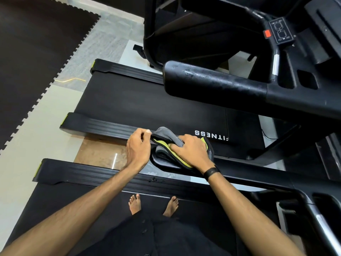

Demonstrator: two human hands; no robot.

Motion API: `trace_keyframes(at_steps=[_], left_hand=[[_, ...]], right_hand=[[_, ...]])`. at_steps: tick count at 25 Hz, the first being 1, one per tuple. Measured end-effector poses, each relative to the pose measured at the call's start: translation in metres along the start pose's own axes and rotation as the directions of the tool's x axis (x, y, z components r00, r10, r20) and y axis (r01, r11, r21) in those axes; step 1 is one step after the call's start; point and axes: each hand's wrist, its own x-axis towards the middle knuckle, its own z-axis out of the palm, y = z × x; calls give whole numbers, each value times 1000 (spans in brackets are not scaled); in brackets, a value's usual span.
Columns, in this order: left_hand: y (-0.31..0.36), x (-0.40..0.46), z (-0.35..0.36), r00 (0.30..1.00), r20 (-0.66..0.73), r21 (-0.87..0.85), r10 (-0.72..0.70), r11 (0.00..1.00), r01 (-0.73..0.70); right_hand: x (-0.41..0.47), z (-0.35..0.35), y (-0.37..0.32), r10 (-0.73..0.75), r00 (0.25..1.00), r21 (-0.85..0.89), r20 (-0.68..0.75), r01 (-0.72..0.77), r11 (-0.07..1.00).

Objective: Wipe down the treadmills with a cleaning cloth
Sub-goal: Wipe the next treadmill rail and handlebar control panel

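The cleaning cloth (167,134) near the middle of the frame looks like soft, napped microfibre, grey with yellow-green edging, matt and slightly fuzzy. The handrail end (166,164) under it is smooth black plastic with a soft sheen. Above it, the larger padded handrail (214,80) in the upper middle looks like black foam or rubber, faintly glossy and speckled with wet-looking droplets. The treadmill belt (147,102) is matt black and finely textured; its side rail (103,124) is ribbed black plastic. The floor mat (31,58) at upper left is dark, matt foam with jigsaw edges. The floor tile (99,154) at centre left is polished and reflective.
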Motion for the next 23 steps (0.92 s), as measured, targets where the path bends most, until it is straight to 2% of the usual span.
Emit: trace_keyframes(at_steps=[3, 5, 7, 9, 11, 13, 15, 19, 23], left_hand=[[-2, 3, 2, 999, 25, -37, -24, 999, 25], [-2, 2, 3, 999, 32, -58, -38, 998, 39], [-1, 1, 2, 998, 35, -84, -57, 995, 60], [3, 1, 2, 997, 38, -115, -73, 990, 77], [8, 0, 3, 996, 46, -132, -72, 988, 77], [12, -3, 5, 996, 58, -140, -61, 988, 69], [14, -5, 9, 997, 59, -107, -46, 993, 52], [26, -10, 16, 995, -90, -54, 41, 997, -46], [47, -12, 31, 972, -131, -41, 194, 979, -201]], right_hand=[[-34, -13, 39, -85, 992, 20, -92, 87, 996], [-42, -27, 79, 13, 995, -11, -102, -14, 1000], [-33, -43, 115, 224, 975, -67, 2, -223, 973], [-7, -49, 129, 410, 900, -136, 149, -392, 910], [21, -35, 119, 466, 845, -231, 261, -414, 880], [40, -12, 85, 420, 849, -236, 319, -358, 903], [53, 8, 39, 334, 889, -165, 313, -295, 941], [43, 23, -29, 125, 986, -98, 111, -114, 989], [-2, 13, -20, -10, 990, -74, -139, 0, 997]])
